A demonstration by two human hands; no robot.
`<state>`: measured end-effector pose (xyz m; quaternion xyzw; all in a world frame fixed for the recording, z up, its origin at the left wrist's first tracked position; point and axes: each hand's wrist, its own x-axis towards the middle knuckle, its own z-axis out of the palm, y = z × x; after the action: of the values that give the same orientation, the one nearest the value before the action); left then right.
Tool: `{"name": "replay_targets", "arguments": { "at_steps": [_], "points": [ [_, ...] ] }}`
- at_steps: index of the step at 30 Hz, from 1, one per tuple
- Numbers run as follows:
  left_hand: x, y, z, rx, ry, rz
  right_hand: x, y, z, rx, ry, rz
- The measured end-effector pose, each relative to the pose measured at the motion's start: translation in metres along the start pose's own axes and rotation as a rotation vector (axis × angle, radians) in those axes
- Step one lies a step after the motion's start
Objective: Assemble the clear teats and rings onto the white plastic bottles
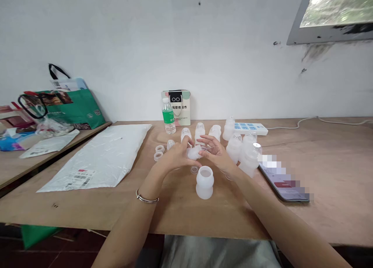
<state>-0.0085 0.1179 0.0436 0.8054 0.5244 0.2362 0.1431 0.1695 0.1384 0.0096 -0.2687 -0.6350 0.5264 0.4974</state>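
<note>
My left hand is closed around a small translucent white bottle part, which lies on its side in the air above the table. The fingers of my right hand pinch the other end of it, where something clear shows; its exact shape is partly covered by the fingers. Just below stands an open-topped white feeding bottle body with a pinched waist. A flat clear disc lies between it and my hands. Several capped bottles stand to the right, and more are behind my hands.
Two white rings lie left of my hands. A large white mailing bag covers the left of the table. Behind stand a water bottle and a paper bag. A phone and a power strip lie at right.
</note>
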Motion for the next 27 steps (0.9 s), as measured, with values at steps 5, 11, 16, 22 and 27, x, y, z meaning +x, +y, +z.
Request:
{"name": "replay_targets", "arguments": {
  "at_steps": [5,11,16,22,27],
  "points": [
    [-0.002,0.002,0.0,0.126,0.009,-0.029,0.002,0.004,-0.008,-0.175,-0.082,0.168],
    [-0.002,0.003,-0.007,0.052,-0.108,-0.048,0.0,0.002,-0.011,-0.187,-0.22,0.115],
    [0.0,-0.004,-0.007,-0.073,-0.18,-0.076,-0.002,0.002,-0.01,-0.151,-0.229,0.087],
    [0.003,-0.001,0.0,-0.14,-0.12,0.01,0.002,0.01,-0.012,-0.351,-0.048,0.077],
    [0.005,0.0,0.004,-0.162,-0.078,0.033,0.002,0.011,-0.01,-0.388,0.029,0.044]
  ]
}}
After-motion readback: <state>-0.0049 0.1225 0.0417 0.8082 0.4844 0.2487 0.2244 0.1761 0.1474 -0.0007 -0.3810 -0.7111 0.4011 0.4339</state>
